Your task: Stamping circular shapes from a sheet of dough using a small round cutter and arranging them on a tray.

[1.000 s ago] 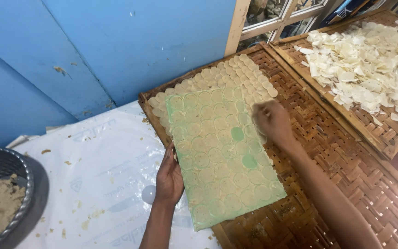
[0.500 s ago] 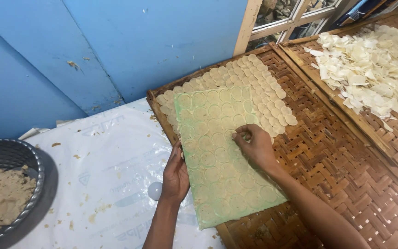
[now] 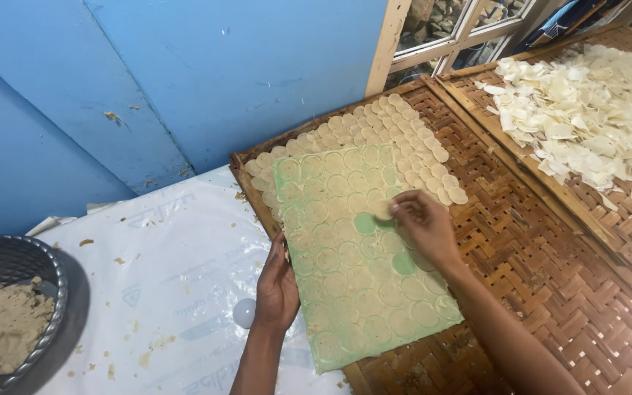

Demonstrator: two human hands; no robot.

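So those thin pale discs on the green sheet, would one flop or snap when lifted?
Probably flop: each disc looks very thin, flat and damp against the green sheet. Likely light too, since the right hand takes one with just its fingertips. Loose pieces on the far tray look curled, so dried ones are perhaps brittle.

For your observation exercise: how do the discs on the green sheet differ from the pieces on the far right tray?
The discs on the green sheet lie flat, round, in neat rows; the pieces on the right tray are whiter, curled and heaped loosely. The right hand lifts one disc; the left hand steadies the sheet. Both rest on woven trays.
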